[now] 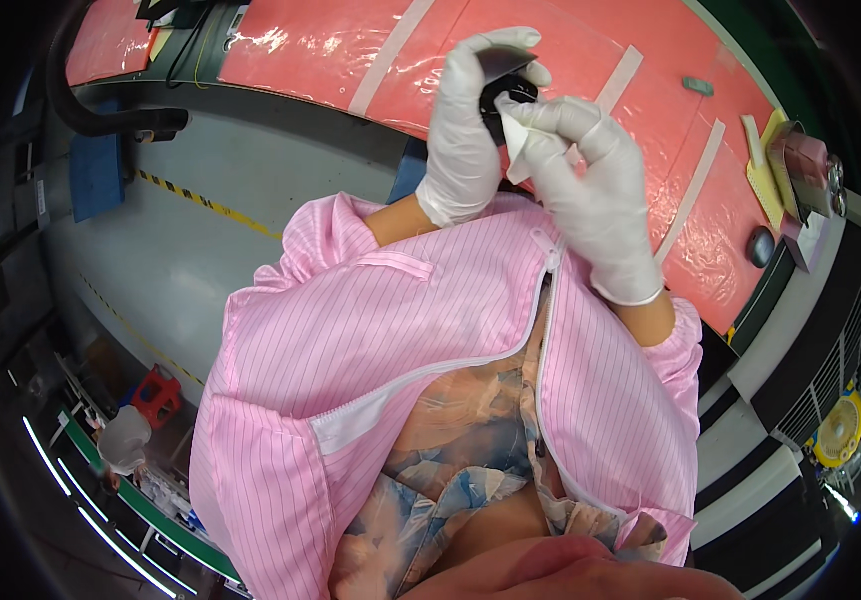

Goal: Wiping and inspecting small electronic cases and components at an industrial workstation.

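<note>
Both my hands wear white gloves and meet over the near side of the pink-covered table (550, 60). In my left hand (458, 140), the fingers are curled round a small glossy black part (508, 92), whose exact kind I cannot make out. My right hand (600, 180) pinches a folded white wiping cloth (517, 148) between thumb and fingers. The cloth's upper tip touches, or lies very close to, the black part. Some of the part is hidden behind my fingers.
A small grey-green block (697, 86) lies farther back on the table. Along the right edge are yellow paper sheets (768, 185), a metal-and-pink container (805, 165) and a dark oval object (760, 246). A black bent tube (100, 122) hangs at the left.
</note>
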The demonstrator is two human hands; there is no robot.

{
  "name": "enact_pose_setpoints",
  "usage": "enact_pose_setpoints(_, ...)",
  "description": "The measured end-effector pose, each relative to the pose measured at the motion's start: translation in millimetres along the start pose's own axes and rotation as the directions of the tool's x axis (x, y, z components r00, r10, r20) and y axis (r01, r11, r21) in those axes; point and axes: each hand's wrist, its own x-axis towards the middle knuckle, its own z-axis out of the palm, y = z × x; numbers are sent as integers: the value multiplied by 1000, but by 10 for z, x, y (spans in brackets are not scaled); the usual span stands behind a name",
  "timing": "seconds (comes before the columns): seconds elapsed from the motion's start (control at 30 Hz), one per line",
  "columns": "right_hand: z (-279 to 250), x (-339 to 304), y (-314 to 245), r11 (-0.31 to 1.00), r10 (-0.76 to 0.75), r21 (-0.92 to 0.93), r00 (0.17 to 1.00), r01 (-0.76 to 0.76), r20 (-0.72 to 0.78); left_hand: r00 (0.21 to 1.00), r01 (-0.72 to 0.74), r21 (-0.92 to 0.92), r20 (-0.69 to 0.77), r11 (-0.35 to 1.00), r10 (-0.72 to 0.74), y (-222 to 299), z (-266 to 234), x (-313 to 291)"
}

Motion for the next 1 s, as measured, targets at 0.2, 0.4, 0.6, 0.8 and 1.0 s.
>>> enact_pose_setpoints(0.2, -248, 94, -66, 862, -353, -400, 935, 311, -34, 952, 280, -90, 153, 956, -264, 234, 48, 35)
enact_pose_setpoints(0.4, -350, -29, 82, 835, -247, -485, 965, 258, 88, 957, 125, 106, 248, 986, -148, 221, -14, 38)
enact_pose_setpoints(0.6, -552, -4, 142, 877, -353, -405, 917, 257, -183, 847, 508, -91, 236, 857, -477, 363, -8, 120)
enact_pose_setpoints(0.8, -567, 301, 39, 518, -612, -590, 750, 619, 249, 726, 681, -191, 297, 707, -620, 355, 76, 45)
enact_pose_setpoints(1.0, -376, 217, -39, 301, -259, -869, 911, 392, 321, 807, 557, 16, 223, 830, -546, 222, -21, 59)
